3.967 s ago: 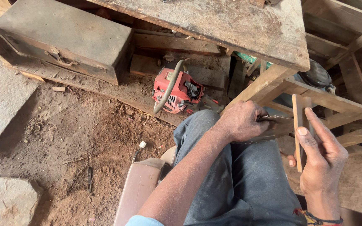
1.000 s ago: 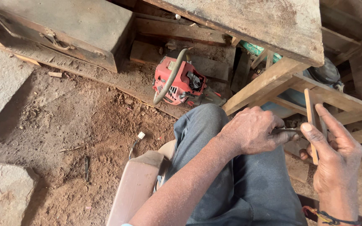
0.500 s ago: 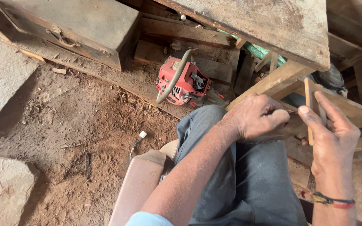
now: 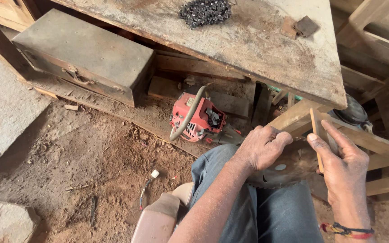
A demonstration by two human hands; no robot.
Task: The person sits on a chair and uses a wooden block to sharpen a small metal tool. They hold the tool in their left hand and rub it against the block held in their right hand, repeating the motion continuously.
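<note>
My left hand (image 4: 264, 147) is closed over the top of a dark, rusty circular saw blade (image 4: 289, 170) that rests on my lap. Teeth show along the blade's lower edge. My right hand (image 4: 343, 164) holds a thin wooden stick (image 4: 317, 139) upright between thumb and fingers, against the blade's right side. A red and black cord bracelet sits on my right wrist. I sit in grey trousers on a worn brown seat (image 4: 158, 218).
A red chainsaw body (image 4: 196, 119) lies on the dirt floor under a dusty wooden workbench (image 4: 266, 49). A coiled saw chain (image 4: 205, 11) and small blocks lie on the bench. A grey metal box (image 4: 84, 56) stands at left. Wooden frames crowd the right.
The camera has tilted up, so the benchtop and chain show now. Both hands stay on the blade and stick, shifted slightly lower and rightward in view.
</note>
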